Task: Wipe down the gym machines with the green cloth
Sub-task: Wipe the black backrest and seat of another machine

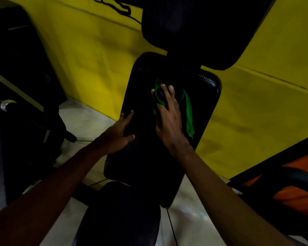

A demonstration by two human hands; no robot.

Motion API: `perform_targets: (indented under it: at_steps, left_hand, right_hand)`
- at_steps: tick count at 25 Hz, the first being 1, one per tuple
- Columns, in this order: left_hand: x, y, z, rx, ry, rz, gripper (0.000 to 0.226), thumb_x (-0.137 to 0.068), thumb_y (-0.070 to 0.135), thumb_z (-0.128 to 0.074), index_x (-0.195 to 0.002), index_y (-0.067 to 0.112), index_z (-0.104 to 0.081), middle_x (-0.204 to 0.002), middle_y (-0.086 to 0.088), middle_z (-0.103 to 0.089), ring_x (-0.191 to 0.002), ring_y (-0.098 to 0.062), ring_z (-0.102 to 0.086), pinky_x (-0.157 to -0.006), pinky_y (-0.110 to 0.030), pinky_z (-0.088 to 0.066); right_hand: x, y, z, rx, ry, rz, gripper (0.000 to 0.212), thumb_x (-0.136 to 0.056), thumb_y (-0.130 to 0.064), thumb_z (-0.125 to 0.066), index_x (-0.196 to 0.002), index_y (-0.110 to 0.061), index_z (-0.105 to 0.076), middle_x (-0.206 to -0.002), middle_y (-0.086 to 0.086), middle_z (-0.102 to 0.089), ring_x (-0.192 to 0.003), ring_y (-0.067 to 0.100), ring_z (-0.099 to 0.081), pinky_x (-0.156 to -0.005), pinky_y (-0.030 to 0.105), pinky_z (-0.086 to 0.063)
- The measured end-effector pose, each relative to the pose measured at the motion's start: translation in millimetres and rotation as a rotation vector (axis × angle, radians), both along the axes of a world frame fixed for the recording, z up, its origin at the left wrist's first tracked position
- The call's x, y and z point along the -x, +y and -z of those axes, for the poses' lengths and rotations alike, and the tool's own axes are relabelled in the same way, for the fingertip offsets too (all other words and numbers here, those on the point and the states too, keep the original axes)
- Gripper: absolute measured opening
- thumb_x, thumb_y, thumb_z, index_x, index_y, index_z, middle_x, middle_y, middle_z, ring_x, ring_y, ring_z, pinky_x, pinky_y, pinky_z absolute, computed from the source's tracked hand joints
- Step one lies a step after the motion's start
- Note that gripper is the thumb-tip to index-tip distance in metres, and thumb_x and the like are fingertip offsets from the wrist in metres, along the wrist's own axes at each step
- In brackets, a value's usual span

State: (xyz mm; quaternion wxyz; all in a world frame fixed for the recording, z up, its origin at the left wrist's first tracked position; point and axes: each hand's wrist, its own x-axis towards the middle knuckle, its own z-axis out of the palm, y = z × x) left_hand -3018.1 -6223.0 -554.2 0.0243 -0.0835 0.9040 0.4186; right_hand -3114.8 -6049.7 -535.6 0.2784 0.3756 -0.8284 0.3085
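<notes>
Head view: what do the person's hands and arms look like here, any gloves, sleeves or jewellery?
No gloves: the left hand and the right hand are both bare. The left forearm and the right forearm are bare too, with no sleeve showing up to the frame's edge. No watch, band or ring shows, though the light is dim.

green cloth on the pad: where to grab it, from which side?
Pinch the loose tail of the green cloth that trails past the right hand toward the right edge of the black pad, coming from the right. The rest lies bunched under that hand's spread fingers; only the tail is free.
</notes>
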Motion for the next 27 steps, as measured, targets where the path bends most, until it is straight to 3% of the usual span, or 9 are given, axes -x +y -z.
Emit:
perform_targets:
  at_steps: [2, 4, 6, 9, 13, 17, 21, 25, 27]
  left_hand:
    - [3, -2, 0, 0.057, 0.068, -0.022, 0.081, -0.094, 0.012, -0.063, -0.157, 0.03, -0.015, -0.161, -0.008, -0.024, -0.147, -0.026, -0.027, -0.111, -0.025, -0.027]
    - [6, -2, -5, 0.144, 0.267, -0.108, 0.065, -0.093, 0.005, -0.062, -0.152, 0.013, -0.036, -0.146, -0.016, -0.045, -0.132, -0.033, -0.047, -0.104, -0.027, -0.035]
    - [22, -1, -26, 0.194, 0.452, -0.212, 0.051, -0.093, 0.004, -0.06, -0.142, 0.004, -0.047, -0.136, -0.02, -0.051, -0.122, -0.036, -0.053, -0.099, -0.032, -0.04]
    - [53, 1, -70, 0.236, 0.594, -0.158, 0.057, -0.098, 0.013, -0.058, -0.149, 0.002, -0.035, -0.15, -0.018, -0.04, -0.138, -0.031, -0.04, -0.111, -0.035, -0.034]
    - [71, 2, -90, 0.219, 0.572, -0.073, 0.075, -0.095, 0.016, -0.065, -0.154, 0.002, -0.021, -0.155, -0.019, -0.03, -0.143, -0.03, -0.033, -0.115, -0.029, -0.028]
    - [77, -1, -81, 0.321, 0.574, -0.093, 0.08, -0.088, 0.009, -0.068, -0.153, -0.001, -0.022, -0.147, -0.022, -0.035, -0.135, -0.037, -0.037, -0.112, -0.051, -0.036]
    - [77, 3, -85, 0.323, 0.542, -0.122, 0.081, -0.087, 0.009, -0.067, -0.153, 0.001, -0.021, -0.151, -0.021, -0.031, -0.138, -0.037, -0.035, -0.112, -0.054, -0.036]
    - [80, 4, -92, 0.696, 0.623, 0.024, 0.089, -0.088, 0.045, -0.059, -0.158, 0.016, -0.015, -0.165, -0.008, -0.016, -0.151, -0.026, -0.018, -0.116, -0.052, -0.023]
    - [85, 9, -90, 0.759, 0.634, 0.058, 0.09, -0.086, 0.056, -0.058, -0.159, 0.022, -0.016, -0.165, -0.003, -0.014, -0.152, -0.024, -0.014, -0.117, -0.057, -0.023]
  right_hand:
    - [14, -2, -29, -0.012, 0.038, 0.017, 0.057, -0.086, -0.002, -0.063, -0.142, -0.003, -0.052, -0.156, 0.026, -0.032, -0.149, 0.038, -0.019, -0.123, 0.032, -0.009]
    - [22, -7, -55, -0.016, 0.041, 0.048, 0.06, -0.082, -0.006, -0.065, -0.141, -0.006, -0.055, -0.155, 0.024, -0.036, -0.147, 0.037, -0.022, -0.121, 0.035, -0.015]
    - [23, -5, -65, -0.026, 0.052, 0.057, 0.064, -0.077, -0.006, -0.066, -0.14, -0.007, -0.056, -0.153, 0.023, -0.039, -0.146, 0.036, -0.024, -0.121, 0.04, -0.02]
    - [9, 20, -57, -0.045, 0.033, 0.14, 0.077, -0.078, -0.007, -0.068, -0.15, -0.01, -0.044, -0.159, 0.017, -0.031, -0.151, 0.031, -0.018, -0.124, 0.038, -0.018]
    - [-9, 36, -50, -0.028, 0.002, 0.387, 0.082, -0.08, -0.014, -0.068, -0.155, -0.023, -0.035, -0.163, 0.006, -0.025, -0.153, 0.023, -0.012, -0.122, 0.043, -0.019]
    - [16, -2, -79, -0.056, 0.041, 0.272, 0.064, -0.077, -0.016, -0.063, -0.141, -0.015, -0.056, -0.148, 0.016, -0.048, -0.141, 0.035, -0.036, -0.115, 0.048, -0.018]
    - [22, 12, -90, -0.097, 0.008, 0.25, 0.07, -0.075, -0.022, -0.071, -0.143, -0.022, -0.054, -0.141, 0.013, -0.052, -0.135, 0.029, -0.041, -0.113, 0.046, -0.023]
    - [1, 48, -64, 0.042, 0.022, 0.437, 0.07, -0.082, -0.029, -0.07, -0.148, -0.029, -0.047, -0.15, 0.007, -0.046, -0.145, 0.023, -0.033, -0.112, 0.049, -0.031]
    - [-1, 50, -55, 0.097, 0.009, 0.502, 0.067, -0.085, -0.031, -0.068, -0.149, -0.028, -0.047, -0.151, 0.009, -0.044, -0.146, 0.024, -0.031, -0.109, 0.052, -0.036]
